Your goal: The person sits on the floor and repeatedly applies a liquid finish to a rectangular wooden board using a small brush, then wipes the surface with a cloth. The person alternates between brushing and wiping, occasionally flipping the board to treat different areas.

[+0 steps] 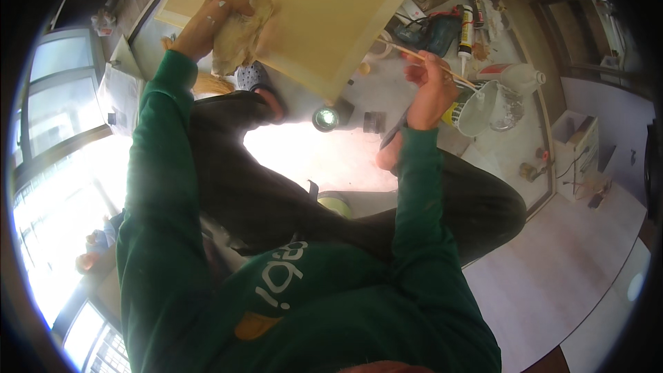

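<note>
My left hand (pixel 210 24) grips a crumpled beige cloth (pixel 238 38) against a large pale-yellow panel (pixel 324 14), high on the left. My right hand (pixel 428 86) is closed on a thin wooden stick (pixel 407 48), whose upper left end reaches the panel's right edge. The stick's other end points at a white bucket (pixel 476 117) just right of my hand. Behind that bucket is a crumpled, whitish clear container (pixel 505 112).
Beyond my right hand lie a teal power tool (pixel 438 31), sealant tubes (pixel 466 27), a white bottle (pixel 525 77) and a tape roll (pixel 380 48). A small round dark object with a bright centre (pixel 326 118) sits between my feet. Glass panes (pixel 59 83) stand at left.
</note>
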A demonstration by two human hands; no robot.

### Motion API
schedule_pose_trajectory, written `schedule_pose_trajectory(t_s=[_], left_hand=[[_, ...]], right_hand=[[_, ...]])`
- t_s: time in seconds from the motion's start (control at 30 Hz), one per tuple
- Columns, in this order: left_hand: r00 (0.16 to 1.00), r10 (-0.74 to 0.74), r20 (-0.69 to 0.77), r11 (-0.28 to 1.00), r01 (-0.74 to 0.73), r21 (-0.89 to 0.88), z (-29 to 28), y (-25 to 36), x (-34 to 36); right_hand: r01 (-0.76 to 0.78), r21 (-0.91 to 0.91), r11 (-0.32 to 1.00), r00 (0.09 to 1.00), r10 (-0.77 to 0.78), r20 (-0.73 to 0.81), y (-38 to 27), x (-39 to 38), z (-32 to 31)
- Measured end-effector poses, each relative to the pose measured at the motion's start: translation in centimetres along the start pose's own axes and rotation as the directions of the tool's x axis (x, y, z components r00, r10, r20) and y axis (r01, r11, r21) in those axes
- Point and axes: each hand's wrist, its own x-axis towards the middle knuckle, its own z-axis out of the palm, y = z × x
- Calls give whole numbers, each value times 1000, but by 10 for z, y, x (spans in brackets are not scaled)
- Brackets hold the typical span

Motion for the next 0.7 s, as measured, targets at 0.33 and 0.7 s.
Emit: schedule_pose_trajectory(t_s=[0.33, 0.7], left_hand=[[999, 11, 50, 998, -8, -67, -4, -4, -2], [996, 79, 51, 997, -80, 5, -9, -6, -2]], right_hand=[[-3, -33, 999, 999, 5, 49, -9, -21, -1], [50, -31, 998, 998, -48, 36, -4, -4, 2]])
